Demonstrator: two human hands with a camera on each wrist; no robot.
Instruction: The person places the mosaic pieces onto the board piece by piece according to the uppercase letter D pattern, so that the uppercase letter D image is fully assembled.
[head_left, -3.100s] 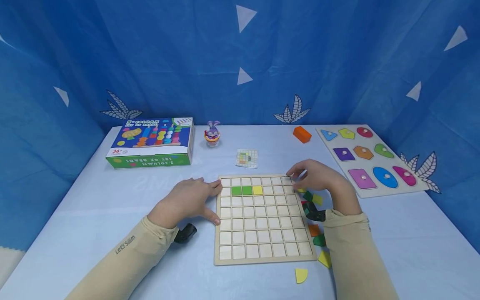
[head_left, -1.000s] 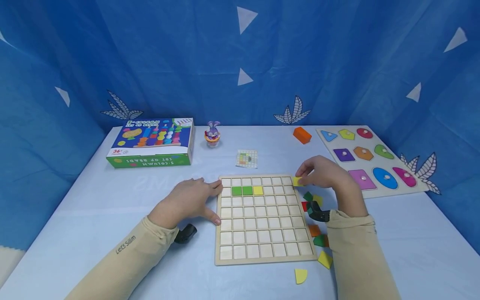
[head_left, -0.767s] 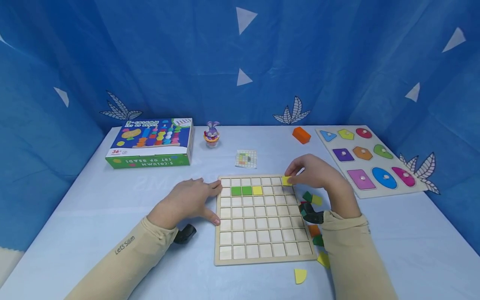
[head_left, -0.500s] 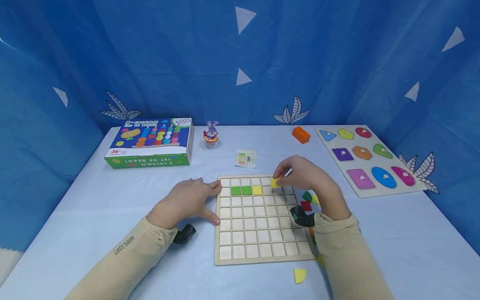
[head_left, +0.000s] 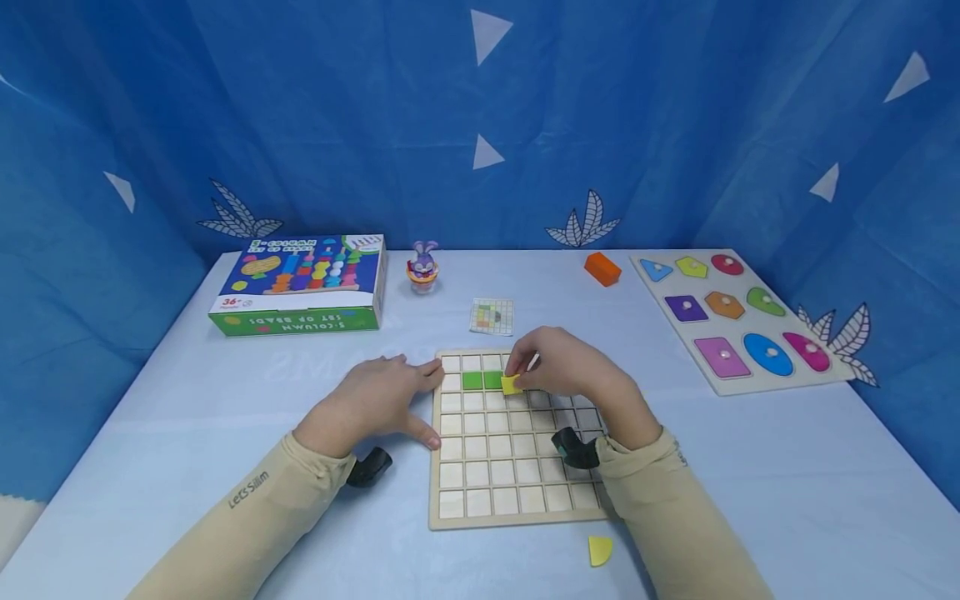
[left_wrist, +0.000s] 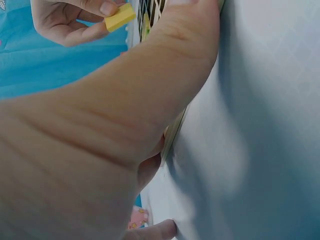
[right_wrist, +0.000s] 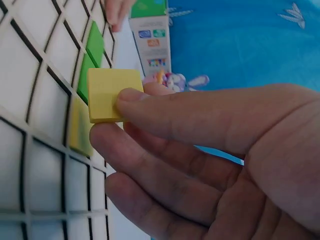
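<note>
My right hand (head_left: 562, 362) pinches a yellow square block (right_wrist: 107, 95) between thumb and fingers. It holds the block up over the wooden grid board (head_left: 525, 523), by the second row from the far side. Two green square tiles (head_left: 472, 381) lie side by side in that row. Beside them in the right wrist view is a yellow tile (right_wrist: 79, 127) set in its cell, which the held block and fingers hide in the head view. My left hand (head_left: 371, 406) lies at the board's left edge with thumb and fingers spread and touching the frame.
A small pattern card (head_left: 492, 317) lies behind the board. Farther back are a bead-set box (head_left: 300, 283), a purple rabbit figure (head_left: 423, 268) and an orange block (head_left: 602, 269). At right lies a shape puzzle board (head_left: 738, 321). A yellow quarter-round piece (head_left: 600, 551) sits in front.
My right hand picked up the yellow block at the board's far right corner and has carried it left to the green tiles. My left hand has stayed at the board's left edge.
</note>
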